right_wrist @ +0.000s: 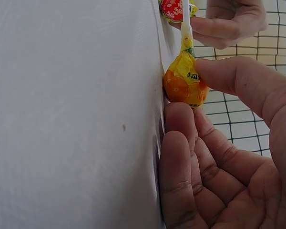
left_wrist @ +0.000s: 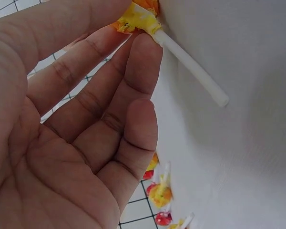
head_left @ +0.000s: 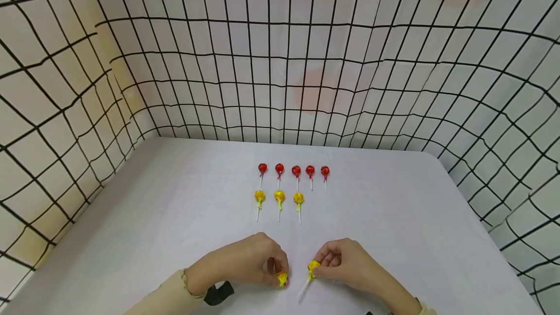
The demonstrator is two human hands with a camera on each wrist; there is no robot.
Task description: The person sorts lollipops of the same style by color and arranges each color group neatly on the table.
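Observation:
My left hand (head_left: 249, 260) pinches a yellow-wrapped lollipop (head_left: 282, 279) low over the white tabletop. In the left wrist view its white stick (left_wrist: 193, 69) points away from the palm. Across from it, my right hand (head_left: 347, 264) holds another yellow lollipop (head_left: 313, 266) by the candy end between thumb and fingers, with the stick slanting down toward me. Orange pictures show on that wrapper (right_wrist: 181, 81) in the right wrist view. Beyond the hands, three yellow lollipops (head_left: 279, 197) lie in a row, sticks toward me. Behind them runs a row of several red lollipops (head_left: 296, 171).
A white cloth (head_left: 175, 198) covers the table. Black wire grid (head_left: 288, 57) stands along the back, left and right sides, with pale sheeting behind it. A black strap (head_left: 218, 293) shows under my left wrist.

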